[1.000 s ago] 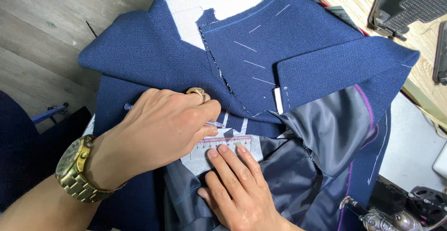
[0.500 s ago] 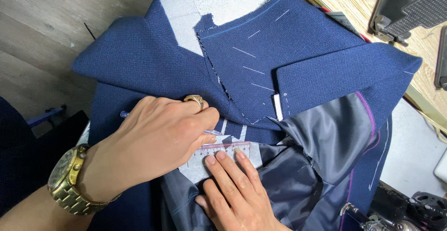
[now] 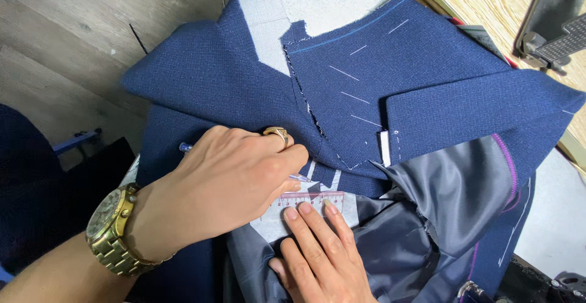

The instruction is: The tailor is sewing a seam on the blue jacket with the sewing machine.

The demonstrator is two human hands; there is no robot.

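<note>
Navy jacket (image 3: 390, 89) with grey lining (image 3: 452, 199) covers the desk (image 3: 488, 10); left hand (image 3: 235, 184) pinches a pen (image 3: 186, 148), right hand (image 3: 320, 248) fingers pressed together flat on a clear ruler (image 3: 311, 200)

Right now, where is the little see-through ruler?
In the head view, the ruler lies low in the middle on the navy jacket, pinned under the right hand's fingertips, beside the left hand.
</note>
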